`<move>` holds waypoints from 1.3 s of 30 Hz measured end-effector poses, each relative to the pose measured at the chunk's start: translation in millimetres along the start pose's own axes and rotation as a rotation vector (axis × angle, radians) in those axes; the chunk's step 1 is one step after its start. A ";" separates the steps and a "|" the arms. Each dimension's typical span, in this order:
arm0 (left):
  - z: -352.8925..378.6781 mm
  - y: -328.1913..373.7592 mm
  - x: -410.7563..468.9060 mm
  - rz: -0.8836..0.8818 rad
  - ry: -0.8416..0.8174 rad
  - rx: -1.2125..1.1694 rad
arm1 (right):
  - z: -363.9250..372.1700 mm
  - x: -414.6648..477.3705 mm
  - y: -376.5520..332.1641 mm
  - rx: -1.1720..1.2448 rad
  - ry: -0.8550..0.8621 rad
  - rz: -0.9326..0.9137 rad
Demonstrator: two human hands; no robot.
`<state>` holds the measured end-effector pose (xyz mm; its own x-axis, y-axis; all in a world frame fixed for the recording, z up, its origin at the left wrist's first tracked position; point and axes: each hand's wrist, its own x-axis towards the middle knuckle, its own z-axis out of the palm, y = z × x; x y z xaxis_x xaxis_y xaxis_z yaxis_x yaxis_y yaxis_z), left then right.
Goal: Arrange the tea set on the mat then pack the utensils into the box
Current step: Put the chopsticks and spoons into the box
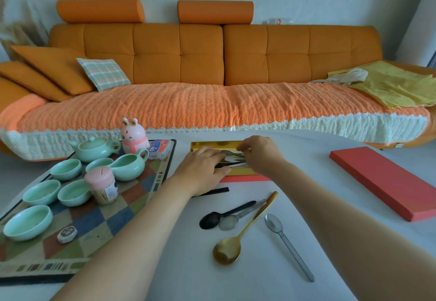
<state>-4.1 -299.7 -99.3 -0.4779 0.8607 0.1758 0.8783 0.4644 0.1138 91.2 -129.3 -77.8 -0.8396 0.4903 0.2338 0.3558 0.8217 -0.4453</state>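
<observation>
- 4 spoons are still loose on the table near the person: a black spoon [213,218], a small clear spoon [238,218], a gold spoon [238,239] and a silver spoon [286,244]. So I'd say the packing half is only partly done.
- Tea set looks sorted already. The teapot [94,148], pitcher [128,165] and 5 pale green cups, e.g. the nearest cup [28,221], all sit on the checked mat [99,227] at the left, along with a toothpick jar [103,188] and a pink rabbit figure [134,138].
- Both hands are over the gold-lined box [212,145], which sits far-centre, just right of the mat.
- Left hand [203,168] lies flat over the box's near-left side, fingers spread, not closed on anything I can see. Probably pinning the box or the utensils so nothing slides.
- Right hand [259,151] has its fingertips pinched together at the far edge. Can't tell what it's pinching, maybe a utensil end or the liner.
- Some dark and silver utensils show inside the box between the hands, too hidden to name.
- Red lid [387,182] is parked well off to the right, presumably to keep the box open for loading.
</observation>
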 end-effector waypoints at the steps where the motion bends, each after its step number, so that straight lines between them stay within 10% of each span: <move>1: -0.4 -0.4 0.6 0.002 0.001 -0.015 | -0.1 -1.8 -1.6 0.002 -0.060 -0.027; 13: -24.6 18.0 -20.7 0.143 0.304 -0.074 | -17.2 -28.6 -15.5 0.048 -0.016 -0.352; 24: -40.7 46.9 -69.2 0.017 -0.185 -0.258 | -51.7 -88.1 -27.4 -0.111 -0.623 -0.333; 39: -43.1 43.4 -88.5 0.048 -0.084 -0.279 | -40.2 -97.8 -18.9 -0.139 -0.611 -0.312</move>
<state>75.6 -364.8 -67.7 -0.4230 0.8998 0.1073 0.8558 0.3577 0.3738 183.1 -181.1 -57.5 -0.9769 0.0074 -0.2135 0.0753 0.9472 -0.3118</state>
